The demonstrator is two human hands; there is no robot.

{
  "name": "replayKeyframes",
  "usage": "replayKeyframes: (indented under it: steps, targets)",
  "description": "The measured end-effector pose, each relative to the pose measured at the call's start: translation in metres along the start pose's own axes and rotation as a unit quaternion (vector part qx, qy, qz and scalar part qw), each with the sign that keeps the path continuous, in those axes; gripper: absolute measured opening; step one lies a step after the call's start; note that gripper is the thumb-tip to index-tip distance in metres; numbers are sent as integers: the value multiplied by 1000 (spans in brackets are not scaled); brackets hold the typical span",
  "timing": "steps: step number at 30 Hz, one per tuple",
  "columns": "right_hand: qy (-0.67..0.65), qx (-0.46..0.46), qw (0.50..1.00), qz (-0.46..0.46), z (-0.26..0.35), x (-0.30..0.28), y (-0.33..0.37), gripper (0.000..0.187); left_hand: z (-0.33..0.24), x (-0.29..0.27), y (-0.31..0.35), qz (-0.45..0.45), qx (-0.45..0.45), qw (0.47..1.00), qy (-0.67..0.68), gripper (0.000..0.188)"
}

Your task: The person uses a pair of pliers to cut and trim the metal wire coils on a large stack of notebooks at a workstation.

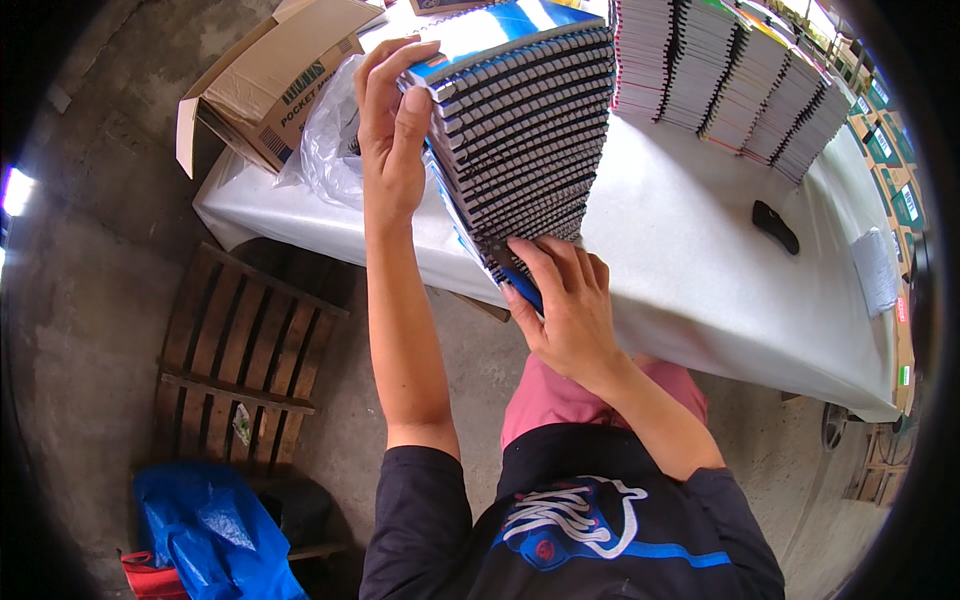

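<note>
A thick stack of spiral-bound notebooks (530, 130) is tilted up over the near edge of the table, its rows of dark coils facing me. The top notebook has a glossy blue cover. My left hand (396, 130) grips the stack's upper left corner, thumb on the coil side and fingers over the edge. Around the stack's lower end closes my right hand (568, 305), fingers on the coils and thumb by a blue cover at the bottom. The covers between the notebooks are mostly hidden.
White sheeting covers the table (690, 250). More spiral notebooks (725, 75) stand in piles at the back right, near a small black object (775, 228). An open cardboard box (270, 85) and clear plastic bag (335, 130) sit left. Wooden slats (245, 350) and a blue bag (215, 530) lie below.
</note>
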State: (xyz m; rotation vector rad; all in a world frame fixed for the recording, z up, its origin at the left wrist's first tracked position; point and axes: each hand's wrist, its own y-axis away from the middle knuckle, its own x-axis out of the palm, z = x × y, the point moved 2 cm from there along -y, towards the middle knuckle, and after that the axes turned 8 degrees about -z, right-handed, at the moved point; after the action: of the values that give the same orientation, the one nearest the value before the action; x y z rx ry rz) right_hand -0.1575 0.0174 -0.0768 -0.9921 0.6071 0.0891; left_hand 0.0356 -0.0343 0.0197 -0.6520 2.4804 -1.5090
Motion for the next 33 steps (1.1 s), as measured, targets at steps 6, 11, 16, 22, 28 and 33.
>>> replayKeyframes:
  steps: [6, 11, 16, 22, 28, 33]
  targets:
    - [-73, 45, 995, 46, 0, 7, 1, 38, 2, 0, 0, 5, 4, 1000, 3, 41]
    - [-411, 373, 806, 203, 2, 7, 6, 37, 1, -1, 1, 5, 31, 999, -13, 40]
    - [-66, 62, 996, 22, -1, 4, 10, 40, -3, 1, 0, -1, -1, 1000, -5, 41]
    - [33, -8, 999, 4, -3, 3, 3, 41, 1, -1, 0, 6, -2, 1000, 4, 40]
    - [-112, 129, 978, 117, -12, 4, 6, 39, 2, 0, -1, 13, -12, 1000, 11, 40]
    - [-244, 238, 929, 146, -11, 4, 8, 37, 4, -2, 1, 18, 30, 999, -16, 41]
